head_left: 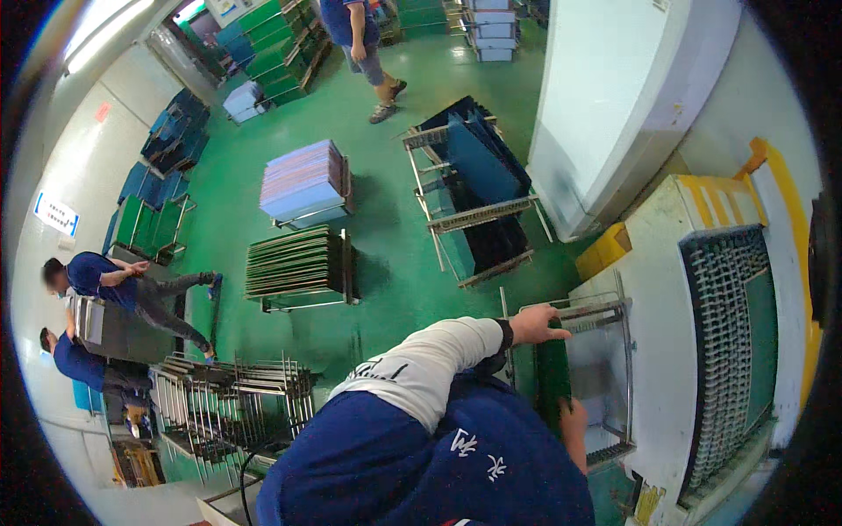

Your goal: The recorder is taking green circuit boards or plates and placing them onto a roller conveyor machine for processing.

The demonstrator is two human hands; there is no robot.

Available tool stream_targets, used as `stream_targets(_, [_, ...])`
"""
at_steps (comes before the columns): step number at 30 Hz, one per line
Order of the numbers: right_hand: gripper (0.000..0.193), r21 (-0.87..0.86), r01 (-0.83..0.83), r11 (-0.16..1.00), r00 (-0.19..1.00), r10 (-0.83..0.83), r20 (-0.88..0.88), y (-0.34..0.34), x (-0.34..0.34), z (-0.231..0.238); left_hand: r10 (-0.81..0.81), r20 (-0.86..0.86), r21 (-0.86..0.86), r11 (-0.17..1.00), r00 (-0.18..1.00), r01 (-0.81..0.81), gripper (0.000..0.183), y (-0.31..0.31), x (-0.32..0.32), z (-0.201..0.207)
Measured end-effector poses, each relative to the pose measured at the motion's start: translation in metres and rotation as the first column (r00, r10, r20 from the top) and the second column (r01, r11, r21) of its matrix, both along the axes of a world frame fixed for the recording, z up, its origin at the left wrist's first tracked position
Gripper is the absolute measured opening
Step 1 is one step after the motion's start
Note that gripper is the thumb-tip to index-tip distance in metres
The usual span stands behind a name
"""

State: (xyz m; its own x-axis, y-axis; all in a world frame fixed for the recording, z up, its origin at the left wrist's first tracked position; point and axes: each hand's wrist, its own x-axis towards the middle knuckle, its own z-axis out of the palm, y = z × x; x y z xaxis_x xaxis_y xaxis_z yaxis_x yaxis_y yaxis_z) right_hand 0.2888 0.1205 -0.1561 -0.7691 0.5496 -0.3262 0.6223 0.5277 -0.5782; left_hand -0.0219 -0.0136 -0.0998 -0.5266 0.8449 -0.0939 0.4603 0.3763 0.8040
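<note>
A thin green board [553, 373] stands on edge at the left part of a metal slotted rack [624, 377]. My left hand [537, 324], at the end of a white sleeve with a dark wristband, is closed over the board's far upper corner. Its near edge is gripped by my right hand [574, 430], partly hidden behind my blue shirt. To the right of the rack is a machine opening with rows of small rollers [724, 351]. Another green panel [759, 329] shows along the opening's right side.
Racks of upright boards [294, 263] and pinkish sheets [303, 180] stand on the green floor. A metal rack with dark blue panels [478, 167] is ahead. Bare metal racks [228, 399] are at lower left. Two people [110, 276] are at left, another person [360, 44] ahead.
</note>
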Motion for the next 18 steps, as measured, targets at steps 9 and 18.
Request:
stream_targets(9, [0.037,-0.146,-0.016,0.989,0.995,0.029,0.092,0.006,-0.007,0.010,0.034,0.068,-0.014,0.999,0.997,-0.033,0.066,-0.008,0.000,0.001])
stream_targets(18, [0.035,-0.070,-0.067,0.995,0.996,0.062,-0.069,0.010,0.009,-0.023,0.043,0.093,-0.050,0.998,0.995,-0.038,0.070,0.000,0.001,-0.001])
